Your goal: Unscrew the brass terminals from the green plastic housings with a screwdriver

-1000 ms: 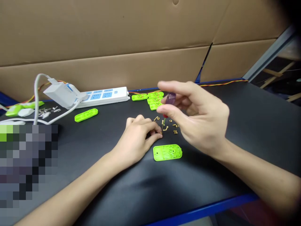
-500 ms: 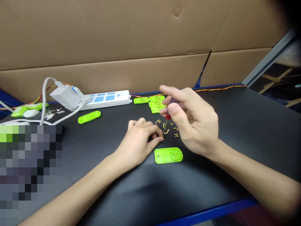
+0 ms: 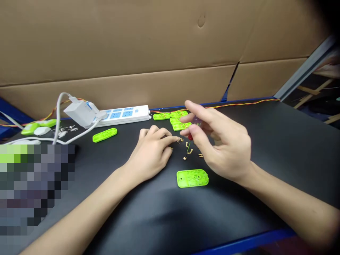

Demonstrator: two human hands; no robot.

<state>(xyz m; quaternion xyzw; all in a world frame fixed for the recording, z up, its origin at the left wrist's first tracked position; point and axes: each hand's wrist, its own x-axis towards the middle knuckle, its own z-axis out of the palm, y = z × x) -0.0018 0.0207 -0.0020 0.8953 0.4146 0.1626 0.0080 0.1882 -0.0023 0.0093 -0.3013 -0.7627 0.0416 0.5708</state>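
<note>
My right hand [image 3: 223, 141] holds a small screwdriver [image 3: 188, 146] with a red and clear handle, its shaft slanting down to a small brass piece [image 3: 185, 158] on the black table. Left of it, my left hand [image 3: 152, 152] rests low over the table, index finger stretched to a brass part [image 3: 181, 140]; its thumb and finger are apart. Whether the finger touches that part is unclear. More brass pieces [image 3: 190, 151] lie between the hands, some hidden behind my right hand. Nearer me is a green plastic shell [image 3: 192, 178], inner side up.
A white power strip [image 3: 124, 115] with a plugged-in adapter [image 3: 79, 112] stands at the back left. Several green shells [image 3: 162, 116] lie behind the hands, another [image 3: 105, 135] to the left. White bits [image 3: 63, 131] lie near the cables. A cardboard wall [image 3: 132, 42] closes the back.
My left hand has let go of the small brass piece at the screwdriver tip and moved back and left, index finger now stretched toward another brass part. My right hand still holds the screwdriver.
</note>
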